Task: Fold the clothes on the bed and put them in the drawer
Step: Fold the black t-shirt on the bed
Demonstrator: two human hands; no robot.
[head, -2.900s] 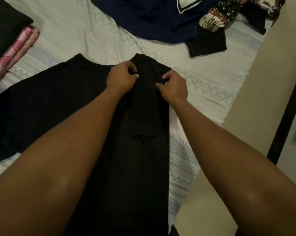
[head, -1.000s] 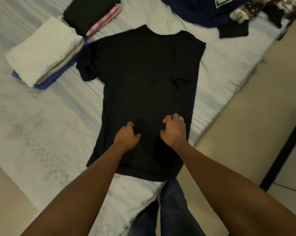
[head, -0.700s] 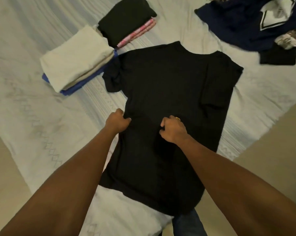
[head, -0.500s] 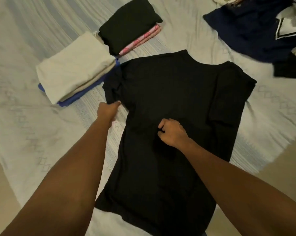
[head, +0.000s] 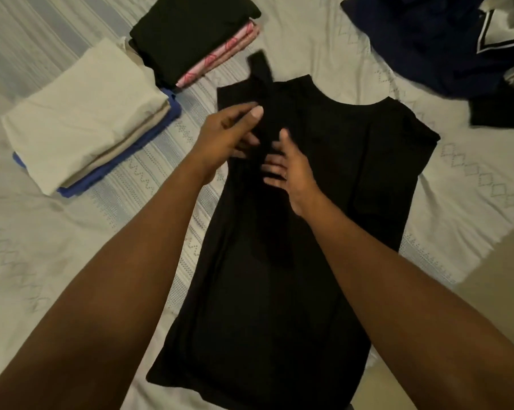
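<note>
Shirt (head: 264, 306) under left hand (head: 223, 139), right hand (head: 291, 170)

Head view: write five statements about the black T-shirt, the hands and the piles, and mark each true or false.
1. The black T-shirt lies on the bed, with the left hand and right hand at its upper half. True.
2. The right hand is clenched in a fist. False: its fingers are spread.
3. The cream pile sits on a blue garment. True.
4. The pink garment lies on top of the black folded piece. False: the pink one is underneath.
5. The navy garment is stacked on the cream pile. False: it lies loose, apart, at the far right.
</note>
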